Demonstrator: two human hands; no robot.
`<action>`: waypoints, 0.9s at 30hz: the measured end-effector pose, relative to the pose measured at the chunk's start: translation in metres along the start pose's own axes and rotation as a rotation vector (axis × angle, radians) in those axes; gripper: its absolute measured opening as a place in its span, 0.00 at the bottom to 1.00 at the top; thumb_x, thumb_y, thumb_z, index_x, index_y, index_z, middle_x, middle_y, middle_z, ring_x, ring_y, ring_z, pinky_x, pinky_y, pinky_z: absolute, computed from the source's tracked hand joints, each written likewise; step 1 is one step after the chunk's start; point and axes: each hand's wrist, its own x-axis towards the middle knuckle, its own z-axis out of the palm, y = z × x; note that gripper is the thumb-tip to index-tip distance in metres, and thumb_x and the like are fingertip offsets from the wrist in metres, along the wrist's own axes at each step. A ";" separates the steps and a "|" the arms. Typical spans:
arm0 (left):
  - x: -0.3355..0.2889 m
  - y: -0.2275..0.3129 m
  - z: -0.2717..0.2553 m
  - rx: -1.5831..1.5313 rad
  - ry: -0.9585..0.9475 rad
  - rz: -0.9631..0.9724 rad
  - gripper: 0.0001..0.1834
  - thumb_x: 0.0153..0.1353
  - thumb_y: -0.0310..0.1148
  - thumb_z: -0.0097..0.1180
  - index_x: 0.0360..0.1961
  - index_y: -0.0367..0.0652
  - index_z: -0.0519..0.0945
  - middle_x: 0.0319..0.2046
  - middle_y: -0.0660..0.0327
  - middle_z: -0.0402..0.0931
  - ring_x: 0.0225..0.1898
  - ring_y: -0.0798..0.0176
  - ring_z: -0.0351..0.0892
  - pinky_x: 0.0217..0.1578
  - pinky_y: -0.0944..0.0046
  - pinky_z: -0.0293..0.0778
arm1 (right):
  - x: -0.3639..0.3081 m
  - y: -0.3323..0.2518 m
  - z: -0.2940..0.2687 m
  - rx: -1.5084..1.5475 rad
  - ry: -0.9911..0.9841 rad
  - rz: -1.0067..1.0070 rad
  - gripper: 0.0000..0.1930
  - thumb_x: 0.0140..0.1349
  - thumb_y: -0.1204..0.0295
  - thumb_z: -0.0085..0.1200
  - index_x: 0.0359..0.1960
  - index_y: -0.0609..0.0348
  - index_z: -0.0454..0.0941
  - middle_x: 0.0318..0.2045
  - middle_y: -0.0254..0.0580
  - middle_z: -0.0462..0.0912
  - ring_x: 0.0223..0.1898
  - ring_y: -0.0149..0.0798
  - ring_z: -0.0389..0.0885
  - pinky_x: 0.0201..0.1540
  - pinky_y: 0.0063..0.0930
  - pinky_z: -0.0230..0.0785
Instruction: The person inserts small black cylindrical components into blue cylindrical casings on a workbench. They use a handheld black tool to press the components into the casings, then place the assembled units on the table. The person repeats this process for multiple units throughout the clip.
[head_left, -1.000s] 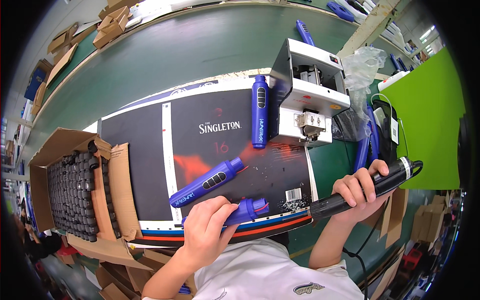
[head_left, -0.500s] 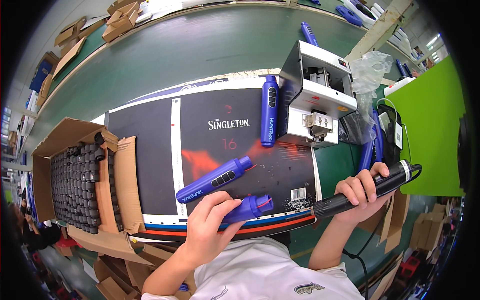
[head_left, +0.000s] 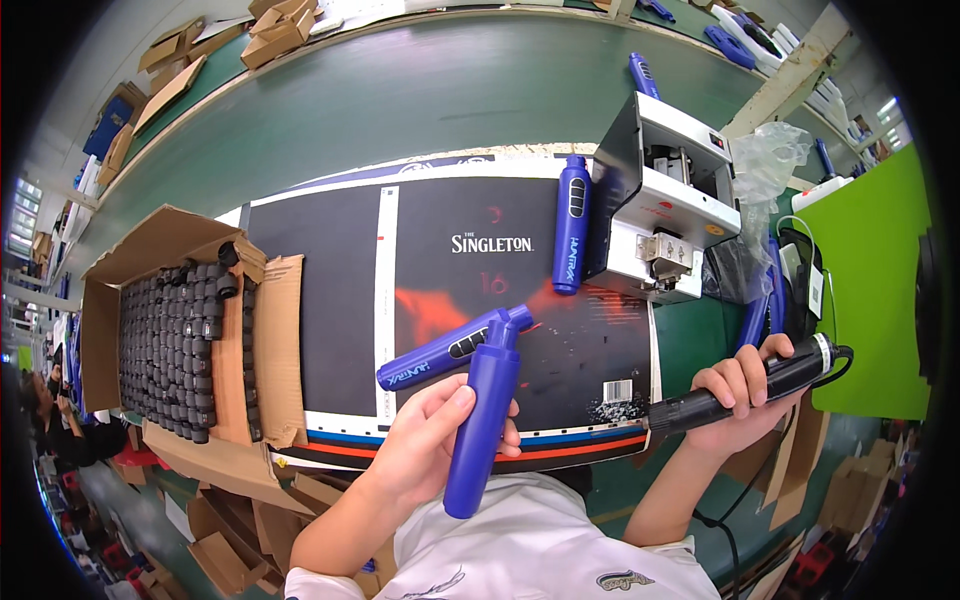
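Observation:
My left hand (head_left: 425, 440) is wrapped round a smooth blue plastic handle (head_left: 482, 435), tilted upright above the near edge of a dark printed sheet (head_left: 320, 270). The narrow neck of this handle points away from me, and its plain side faces up. A second blue handle (head_left: 420, 366) with black buttons lies slantwise on the sheet, partly behind the held one's neck. To the right, my right hand (head_left: 738, 395) grips a black corded electric screwdriver (head_left: 795, 372), its tip toward the sheet's near right corner. A third blue handle (head_left: 571, 230) lies farther back.
An open cardboard box (head_left: 103, 340) on the left holds rows of black cylindrical parts (head_left: 170, 350). A white and black bench machine (head_left: 660, 215) stands at the back right. Beside it are clear plastic film (head_left: 770, 160) and a bright green panel (head_left: 880, 290).
The held blue handle has swung from lying sideways to nearly upright, its plain side now showing; the red wire at its end is out of sight. The right hand keeps the screwdriver.

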 end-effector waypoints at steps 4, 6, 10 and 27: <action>-0.002 0.003 0.007 0.432 0.061 0.054 0.23 0.68 0.34 0.54 0.59 0.33 0.67 0.46 0.51 0.75 0.41 0.56 0.80 0.40 0.61 0.79 | 0.004 -0.006 0.004 -0.060 0.059 -0.059 0.31 0.70 0.40 0.37 0.63 0.49 0.66 0.26 0.36 0.68 0.25 0.31 0.67 0.38 0.31 0.64; 0.002 0.006 0.014 1.508 0.015 0.692 0.31 0.53 0.22 0.64 0.59 0.32 0.69 0.50 0.49 0.71 0.40 0.51 0.79 0.40 0.58 0.76 | 0.013 -0.008 0.010 -0.084 0.072 -0.117 0.31 0.70 0.41 0.37 0.63 0.49 0.66 0.27 0.37 0.68 0.26 0.33 0.66 0.39 0.33 0.63; 0.009 -0.018 0.007 1.925 0.061 0.667 0.34 0.47 0.25 0.69 0.57 0.33 0.72 0.49 0.48 0.73 0.44 0.47 0.77 0.46 0.52 0.72 | 0.040 -0.019 0.022 -0.240 0.069 -0.235 0.32 0.69 0.39 0.33 0.61 0.49 0.67 0.28 0.39 0.68 0.26 0.35 0.66 0.39 0.35 0.62; 0.023 -0.020 -0.011 2.088 -0.025 0.883 0.32 0.46 0.27 0.68 0.55 0.33 0.75 0.48 0.50 0.76 0.46 0.48 0.76 0.46 0.52 0.72 | 0.088 -0.014 0.043 -0.511 -0.095 -0.346 0.41 0.64 0.31 0.30 0.60 0.55 0.65 0.26 0.41 0.72 0.21 0.35 0.68 0.29 0.33 0.62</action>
